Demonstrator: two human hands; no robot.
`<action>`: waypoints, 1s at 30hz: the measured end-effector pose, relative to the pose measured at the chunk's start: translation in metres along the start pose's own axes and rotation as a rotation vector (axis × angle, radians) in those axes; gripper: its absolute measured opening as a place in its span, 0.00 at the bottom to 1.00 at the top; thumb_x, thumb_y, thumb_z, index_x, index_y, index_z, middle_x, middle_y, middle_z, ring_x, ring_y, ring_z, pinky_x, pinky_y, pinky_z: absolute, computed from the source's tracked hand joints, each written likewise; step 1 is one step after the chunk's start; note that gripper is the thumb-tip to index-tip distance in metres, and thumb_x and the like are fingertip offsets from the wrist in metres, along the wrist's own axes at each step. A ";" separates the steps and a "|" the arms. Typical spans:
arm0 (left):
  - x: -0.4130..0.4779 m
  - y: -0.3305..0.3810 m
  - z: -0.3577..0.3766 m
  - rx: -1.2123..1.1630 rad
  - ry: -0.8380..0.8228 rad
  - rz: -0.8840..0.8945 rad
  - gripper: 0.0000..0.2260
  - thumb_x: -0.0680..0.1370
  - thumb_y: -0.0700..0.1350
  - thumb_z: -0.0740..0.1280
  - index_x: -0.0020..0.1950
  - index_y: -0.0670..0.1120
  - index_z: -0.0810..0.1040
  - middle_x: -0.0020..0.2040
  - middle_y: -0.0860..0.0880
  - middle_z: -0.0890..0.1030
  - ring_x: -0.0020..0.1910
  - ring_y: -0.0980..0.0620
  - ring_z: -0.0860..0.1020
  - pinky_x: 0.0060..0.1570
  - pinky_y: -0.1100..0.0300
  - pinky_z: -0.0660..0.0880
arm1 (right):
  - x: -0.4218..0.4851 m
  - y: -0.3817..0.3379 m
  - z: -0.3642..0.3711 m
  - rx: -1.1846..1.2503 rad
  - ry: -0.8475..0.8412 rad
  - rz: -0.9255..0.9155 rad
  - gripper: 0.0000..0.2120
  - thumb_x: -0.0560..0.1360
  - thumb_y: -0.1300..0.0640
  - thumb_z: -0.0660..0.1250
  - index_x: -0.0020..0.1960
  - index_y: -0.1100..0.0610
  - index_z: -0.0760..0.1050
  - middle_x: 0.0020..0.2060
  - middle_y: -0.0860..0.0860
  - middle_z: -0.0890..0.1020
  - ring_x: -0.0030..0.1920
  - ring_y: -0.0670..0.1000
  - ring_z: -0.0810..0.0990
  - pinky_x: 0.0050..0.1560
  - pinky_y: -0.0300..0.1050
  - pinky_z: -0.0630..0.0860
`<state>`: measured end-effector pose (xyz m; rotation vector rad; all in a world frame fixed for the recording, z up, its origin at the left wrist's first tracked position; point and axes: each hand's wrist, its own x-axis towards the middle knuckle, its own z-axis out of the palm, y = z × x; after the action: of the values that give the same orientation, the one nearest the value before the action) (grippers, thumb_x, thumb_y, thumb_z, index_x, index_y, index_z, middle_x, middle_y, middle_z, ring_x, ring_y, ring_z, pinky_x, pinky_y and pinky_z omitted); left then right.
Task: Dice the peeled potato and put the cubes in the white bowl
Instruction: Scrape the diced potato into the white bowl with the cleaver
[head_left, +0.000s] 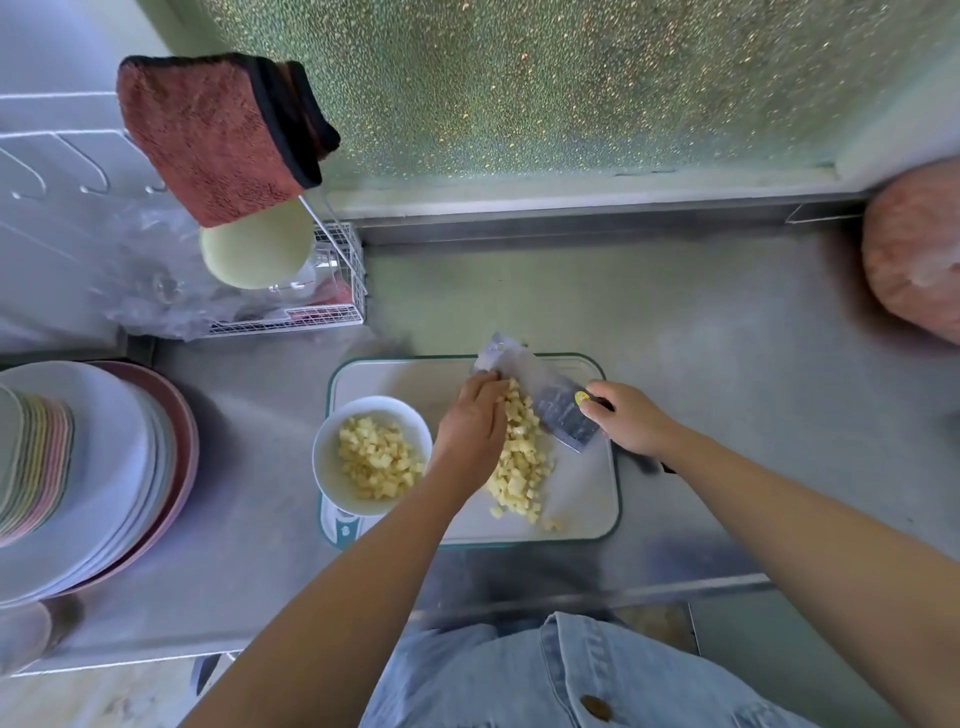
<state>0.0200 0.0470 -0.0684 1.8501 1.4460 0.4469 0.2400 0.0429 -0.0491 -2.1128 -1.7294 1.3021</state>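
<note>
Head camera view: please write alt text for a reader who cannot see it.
A left hand gathers potato cubes against a cleaver held by the right hand on a cutting board. A white bowl beside them already holds cubes.

Bowl (372, 452) on board's (587, 499) left edge; cube pile (519, 462) mid-board; cleaver (545, 397) behind pile; plate stack (93, 478) far left.
</note>
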 end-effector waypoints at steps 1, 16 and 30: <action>-0.002 0.000 0.001 0.013 0.019 0.008 0.17 0.82 0.43 0.55 0.68 0.42 0.73 0.71 0.45 0.69 0.70 0.44 0.67 0.68 0.49 0.66 | -0.004 0.003 0.000 0.005 -0.009 0.003 0.18 0.80 0.58 0.59 0.34 0.55 0.56 0.28 0.50 0.62 0.32 0.51 0.62 0.35 0.46 0.56; -0.033 0.009 0.036 -0.244 0.065 -0.268 0.28 0.84 0.51 0.51 0.79 0.45 0.41 0.79 0.49 0.42 0.77 0.55 0.40 0.73 0.57 0.41 | -0.028 -0.001 0.043 0.093 -0.032 0.062 0.16 0.80 0.58 0.58 0.35 0.57 0.60 0.30 0.53 0.67 0.28 0.50 0.76 0.30 0.42 0.64; -0.037 0.016 0.019 -0.204 0.102 -0.187 0.23 0.84 0.49 0.53 0.78 0.45 0.55 0.78 0.48 0.54 0.77 0.51 0.52 0.73 0.60 0.49 | -0.041 0.004 0.030 0.337 0.004 0.091 0.15 0.80 0.56 0.59 0.37 0.58 0.61 0.30 0.56 0.66 0.30 0.52 0.66 0.32 0.41 0.63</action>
<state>0.0320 0.0044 -0.0638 1.5354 1.5629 0.5796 0.2241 -0.0052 -0.0480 -2.0139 -1.3124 1.4893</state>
